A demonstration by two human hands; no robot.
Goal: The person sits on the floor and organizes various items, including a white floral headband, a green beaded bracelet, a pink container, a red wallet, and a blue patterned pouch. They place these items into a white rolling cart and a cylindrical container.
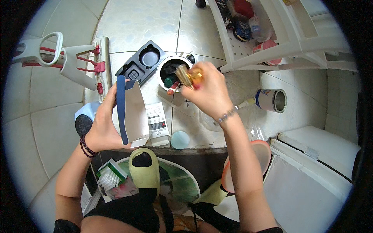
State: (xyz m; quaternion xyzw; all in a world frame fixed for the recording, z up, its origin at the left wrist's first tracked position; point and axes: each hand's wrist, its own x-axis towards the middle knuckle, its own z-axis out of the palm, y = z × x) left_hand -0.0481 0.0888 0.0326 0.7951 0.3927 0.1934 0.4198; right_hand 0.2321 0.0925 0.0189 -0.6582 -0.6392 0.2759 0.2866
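My left hand (pixel 103 125) grips an opened cardboard box (pixel 135 113), dark blue outside and pale inside, tilted with its opening to the right. My right hand (pixel 208 87) holds a small gold and amber-coloured item (pixel 189 76) over a round metal tin (pixel 159 72). Inside the tin lie a green-capped piece (pixel 168 82), a reddish tube-like item (pixel 173 88) and dark things I cannot make out. Behind the tin, a black moulded plastic tray (pixel 140 62) rests on the tiled floor. Right of the blue box lies a white printed carton (pixel 157 121), near a pale blue round disc (pixel 180 140).
A white mop head with red fittings (pixel 100 67) stands at the left, near a light blue container (pixel 90 110). At the right are a white plastic shelf rack (pixel 247 64), a tin can lying on its side (pixel 269 100) and an orange-rimmed basin (pixel 260 154). Cotton swabs (pixel 109 180) lie by my foot.
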